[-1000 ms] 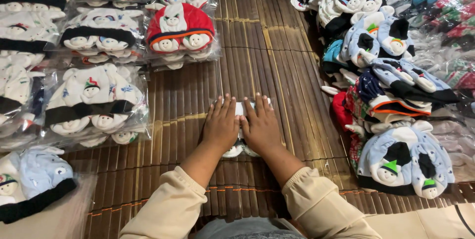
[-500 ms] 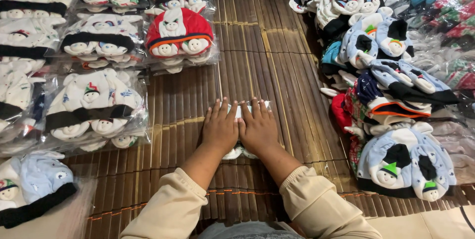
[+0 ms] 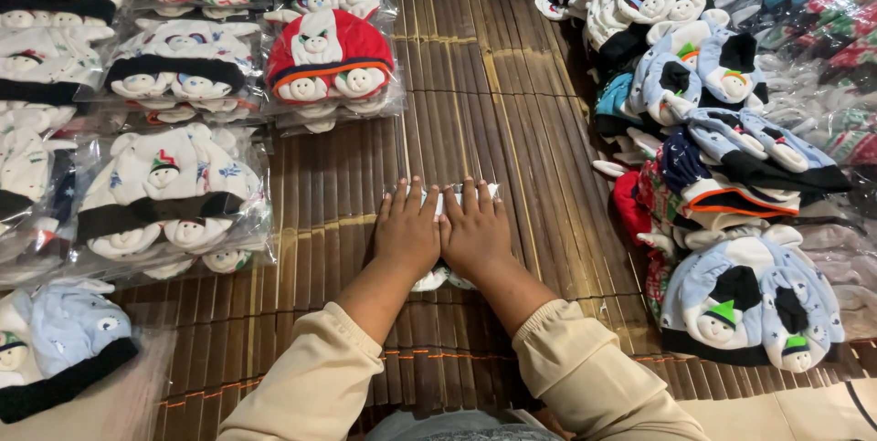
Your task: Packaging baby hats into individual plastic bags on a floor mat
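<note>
My left hand (image 3: 406, 233) and my right hand (image 3: 475, 233) lie flat side by side, palms down, fingers stretched forward. Both press on a small packet in clear plastic (image 3: 445, 196) that lies on the brown bamboo mat (image 3: 512, 121). Only the packet's far edge and a bit of white fabric near my wrists show; the hands cover the rest. My sleeves are beige.
Clear bags of baby hats lie stacked on the left, among them a red hat bag (image 3: 329, 57) and a white hat bag (image 3: 169, 194). A loose pile of blue, white and red hats (image 3: 722, 176) fills the right. A blue hat (image 3: 55, 345) sits at the lower left.
Both hands stay pressed flat on the packet; they have slid very slightly toward me. Nothing else moved.
</note>
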